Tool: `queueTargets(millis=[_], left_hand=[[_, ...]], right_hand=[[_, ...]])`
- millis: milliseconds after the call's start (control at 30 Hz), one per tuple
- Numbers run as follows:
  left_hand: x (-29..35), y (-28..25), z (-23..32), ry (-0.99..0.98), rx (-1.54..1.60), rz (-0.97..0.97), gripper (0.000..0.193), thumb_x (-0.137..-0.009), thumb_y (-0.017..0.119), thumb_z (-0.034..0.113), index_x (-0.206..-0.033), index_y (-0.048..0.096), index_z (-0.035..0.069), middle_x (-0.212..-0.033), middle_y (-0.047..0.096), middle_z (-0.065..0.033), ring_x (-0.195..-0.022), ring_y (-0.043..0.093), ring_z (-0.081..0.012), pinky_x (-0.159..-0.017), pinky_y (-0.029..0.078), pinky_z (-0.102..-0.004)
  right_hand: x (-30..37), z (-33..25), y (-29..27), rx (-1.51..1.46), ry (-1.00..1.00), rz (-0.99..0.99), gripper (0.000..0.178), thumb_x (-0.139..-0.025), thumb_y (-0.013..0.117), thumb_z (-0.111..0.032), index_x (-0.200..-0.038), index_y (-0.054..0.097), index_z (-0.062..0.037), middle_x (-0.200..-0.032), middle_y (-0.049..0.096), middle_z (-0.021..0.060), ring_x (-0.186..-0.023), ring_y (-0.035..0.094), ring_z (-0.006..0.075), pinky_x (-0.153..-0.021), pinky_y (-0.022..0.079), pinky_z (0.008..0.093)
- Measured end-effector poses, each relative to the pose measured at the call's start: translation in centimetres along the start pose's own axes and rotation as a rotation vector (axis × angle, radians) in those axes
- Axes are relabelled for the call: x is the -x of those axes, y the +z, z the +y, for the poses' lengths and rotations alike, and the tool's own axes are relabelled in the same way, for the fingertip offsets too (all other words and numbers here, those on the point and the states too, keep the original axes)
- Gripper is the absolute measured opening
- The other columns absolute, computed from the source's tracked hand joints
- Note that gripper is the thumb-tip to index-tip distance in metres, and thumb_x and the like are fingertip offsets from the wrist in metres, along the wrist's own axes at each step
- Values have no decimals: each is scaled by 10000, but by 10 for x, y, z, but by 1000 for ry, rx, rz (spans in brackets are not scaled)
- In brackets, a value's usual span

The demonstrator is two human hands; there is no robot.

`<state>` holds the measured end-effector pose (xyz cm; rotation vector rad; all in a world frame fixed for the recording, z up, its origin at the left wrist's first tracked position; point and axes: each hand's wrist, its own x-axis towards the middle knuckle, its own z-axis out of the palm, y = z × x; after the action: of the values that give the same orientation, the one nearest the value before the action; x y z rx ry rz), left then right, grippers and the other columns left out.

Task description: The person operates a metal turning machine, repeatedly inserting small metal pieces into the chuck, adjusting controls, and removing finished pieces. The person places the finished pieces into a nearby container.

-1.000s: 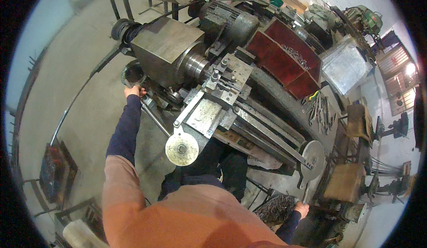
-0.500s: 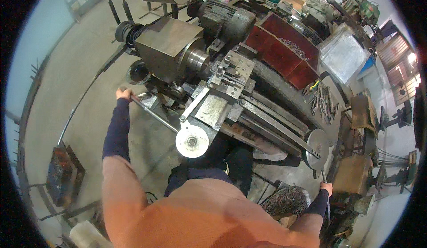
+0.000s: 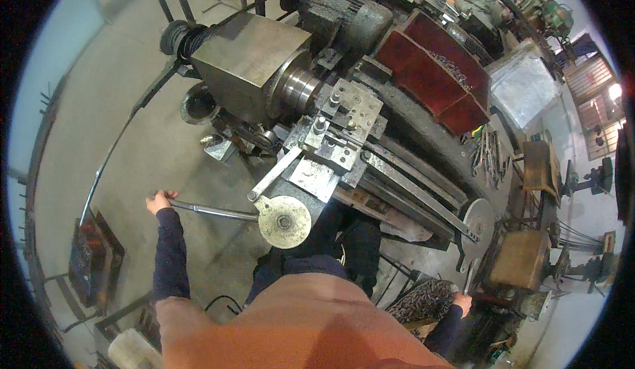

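Observation:
At the left, my left hand (image 3: 161, 202) is closed round the outer end of a long metal lever (image 3: 215, 211). The lever runs to a round metal disc (image 3: 284, 221) at the near side of a lathe-like machine. A flat link bar (image 3: 276, 174) joins this disc to the tool slide (image 3: 340, 131). At the lower right, my right hand (image 3: 462, 301) is closed on a thin metal handle (image 3: 470, 276) below a second disc (image 3: 479, 221) at the end of the bed. Facing the slide is the bright cylindrical spindle (image 3: 301, 88). My palms are hidden.
Behind the bed stand a dark red bin (image 3: 430, 71) with small metal pieces and a motor (image 3: 347, 15). Wrenches (image 3: 489, 157) lie at the right. A heap of metal shavings (image 3: 426, 299) sits beside my right arm. A pedal-like box (image 3: 96, 260) is on the left floor.
My left hand has swung the lever outward to the left and toward me, turning the near disc. My right hand has moved left and nearer to me with its handle.

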<state>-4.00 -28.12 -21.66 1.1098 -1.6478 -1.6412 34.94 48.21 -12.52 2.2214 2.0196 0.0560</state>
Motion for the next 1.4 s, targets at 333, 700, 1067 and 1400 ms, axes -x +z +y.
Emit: queueTargets(millis=[333,700,1067,1400], left_hand=[[6,24,15,70,-5,-84,269,-740,479,-24,-978,372,-88,-709,546,-213,-533,585,-295,-469,534,-406],[13,10,29,46,-194,-111,183,-732,481,-2,-888,423,-79,-650,544,-186,-480,568,-261,-414,497,-372],[-14,-48,44,32,-780,-431,293,-711,587,181,-872,547,-61,-687,617,-180,-584,613,-268,-481,476,-341],[-44,141,-3,1000,-1307,-655,391,-695,622,277,-991,601,23,-913,632,-186,-902,601,-326,-802,472,-401]], right_hand=[[9,0,0,-22,-8,-19,419,-665,573,-288,-970,608,-3,-1016,606,216,-984,566,363,-832,440,417],[-28,12,16,-25,-11,83,451,-658,600,-349,-967,627,-22,-1018,613,195,-941,583,367,-795,462,441],[-118,-32,-32,184,-78,97,396,-692,591,-289,-1036,594,-93,-1058,607,132,-1002,569,301,-844,436,409],[-22,-18,31,-303,-461,449,625,-585,691,-165,-1171,523,-29,-1126,551,213,-1044,522,343,-888,412,401]])
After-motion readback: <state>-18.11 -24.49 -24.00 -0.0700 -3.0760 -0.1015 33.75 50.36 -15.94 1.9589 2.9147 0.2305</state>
